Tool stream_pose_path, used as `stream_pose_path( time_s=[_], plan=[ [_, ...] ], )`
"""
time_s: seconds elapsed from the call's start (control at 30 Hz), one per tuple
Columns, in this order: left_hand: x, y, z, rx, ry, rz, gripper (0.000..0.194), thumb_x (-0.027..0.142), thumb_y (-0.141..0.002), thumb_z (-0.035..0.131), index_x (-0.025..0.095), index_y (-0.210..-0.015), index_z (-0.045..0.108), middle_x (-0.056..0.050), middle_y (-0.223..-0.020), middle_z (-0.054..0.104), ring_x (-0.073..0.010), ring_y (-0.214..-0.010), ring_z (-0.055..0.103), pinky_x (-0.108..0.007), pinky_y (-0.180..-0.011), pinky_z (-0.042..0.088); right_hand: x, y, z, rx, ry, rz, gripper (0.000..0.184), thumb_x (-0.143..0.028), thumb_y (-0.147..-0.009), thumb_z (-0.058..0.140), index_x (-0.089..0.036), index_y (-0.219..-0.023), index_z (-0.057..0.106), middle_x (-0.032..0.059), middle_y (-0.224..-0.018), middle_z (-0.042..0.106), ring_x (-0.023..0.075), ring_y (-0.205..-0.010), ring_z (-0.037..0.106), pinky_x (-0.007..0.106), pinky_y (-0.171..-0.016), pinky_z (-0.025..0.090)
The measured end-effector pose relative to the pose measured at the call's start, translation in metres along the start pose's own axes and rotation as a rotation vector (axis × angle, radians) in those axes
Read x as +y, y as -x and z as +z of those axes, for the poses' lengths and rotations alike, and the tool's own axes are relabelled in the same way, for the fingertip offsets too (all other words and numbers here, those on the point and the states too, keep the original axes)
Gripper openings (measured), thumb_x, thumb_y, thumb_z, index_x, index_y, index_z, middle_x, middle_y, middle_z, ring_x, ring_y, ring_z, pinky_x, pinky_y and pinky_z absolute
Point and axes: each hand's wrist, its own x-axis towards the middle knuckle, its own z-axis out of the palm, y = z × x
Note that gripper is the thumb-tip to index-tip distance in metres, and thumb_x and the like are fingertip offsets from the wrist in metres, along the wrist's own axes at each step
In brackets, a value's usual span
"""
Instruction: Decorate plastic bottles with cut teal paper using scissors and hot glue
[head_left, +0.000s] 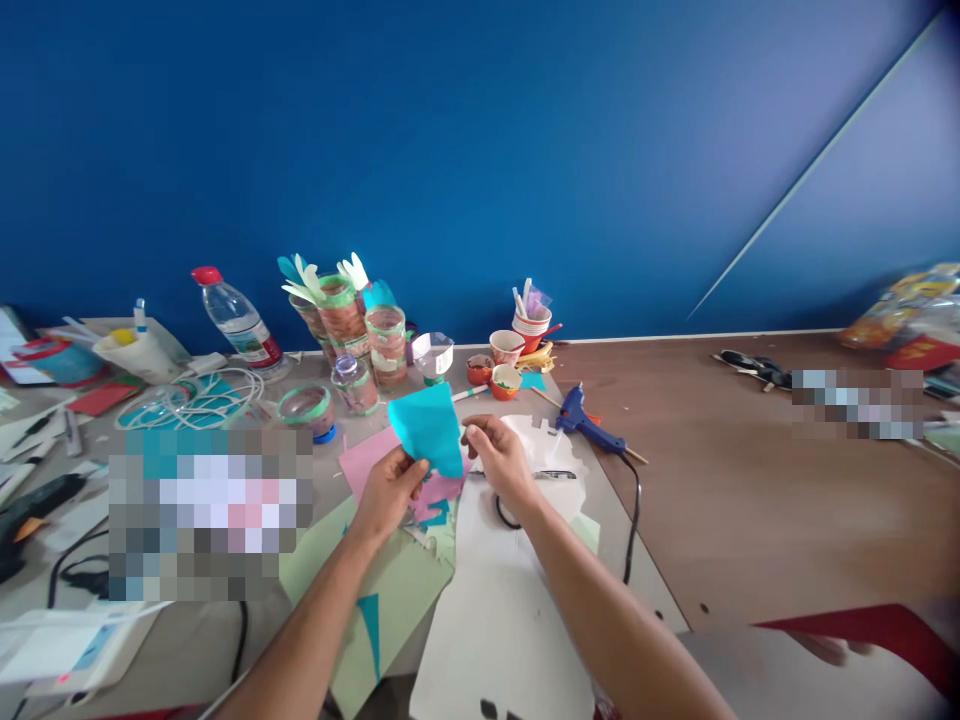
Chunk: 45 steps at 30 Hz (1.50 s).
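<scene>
My left hand [390,492] pinches a piece of bright blue paper [427,430] at its lower left edge, thumb in front. My right hand [501,458] is raised at the paper's right edge with its fingers curled together; whether they grip the paper or some small thing cannot be made out. Below the hands lie pink paper [367,462], a pale green sheet [330,600] and blue scraps [370,630]. Partly under my right wrist, a black ring-shaped handle [505,514] rests on a white cut sheet [502,640].
A blue glue gun [589,425] with a black cord lies to the right. Behind stand decorated jars [386,350], paper cups [507,347] and a water bottle [240,325]. White cable [202,400] lies coiled left. At lower right, another person's hand [821,648] is beside red material [885,630].
</scene>
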Motion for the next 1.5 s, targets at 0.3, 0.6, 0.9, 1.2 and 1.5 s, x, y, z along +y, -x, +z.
stream_pose_path(
  time_s=[0.3,0.6,0.9,1.2,1.5],
  plan=[
    [-0.003,-0.007,-0.004,0.066,0.281,-0.037,0.035,0.047,-0.067,0.071,0.016,-0.072,0.056,0.004,-0.061,0.052,-0.0075,-0.050,0.044,-0.022,-0.051,0.033,-0.002,-0.010,-0.012,0.141,0.015,-0.054,0.026,-0.040,-0.077,0.053,-0.018,-0.090,0.058,-0.0006,-0.071,0.056,0.0127,-0.060,0.052,0.027,-0.060,0.044],
    [0.001,-0.005,-0.002,0.076,0.394,-0.069,0.038,0.037,-0.059,0.078,0.018,-0.069,0.047,0.009,-0.056,0.047,-0.0046,-0.046,0.040,-0.020,-0.048,0.029,-0.045,-0.001,-0.028,0.063,0.134,-0.104,0.022,-0.033,-0.080,0.052,-0.017,-0.091,0.061,-0.0009,-0.068,0.058,0.0126,-0.059,0.053,0.027,-0.060,0.042],
    [0.007,-0.004,-0.001,0.046,0.485,-0.020,0.042,0.034,-0.058,0.079,0.018,-0.088,0.054,0.005,-0.072,0.057,-0.0054,-0.052,0.046,-0.020,-0.051,0.035,-0.045,0.031,-0.064,-0.360,1.138,0.029,0.034,-0.028,-0.080,0.057,-0.016,-0.111,0.064,0.0131,-0.110,0.065,0.0266,-0.101,0.059,0.035,-0.084,0.042],
    [0.002,-0.002,-0.004,0.007,0.364,-0.013,0.035,0.042,-0.060,0.076,0.017,-0.068,0.052,0.005,-0.060,0.050,-0.0080,-0.052,0.046,-0.021,-0.053,0.037,-0.042,0.057,-0.041,-0.332,1.599,-0.020,0.044,-0.033,-0.079,0.062,-0.019,-0.120,0.056,0.0162,-0.120,0.056,0.0318,-0.107,0.053,0.039,-0.087,0.036],
    [-0.002,-0.003,-0.006,0.001,0.294,-0.023,0.034,0.043,-0.063,0.073,0.017,-0.069,0.052,0.004,-0.059,0.052,-0.0093,-0.051,0.047,-0.021,-0.051,0.037,-0.031,0.046,-0.043,-0.441,1.620,0.099,0.031,-0.029,-0.078,0.059,-0.017,-0.107,0.060,0.0153,-0.101,0.067,0.0316,-0.098,0.061,0.039,-0.082,0.038]
  ],
)
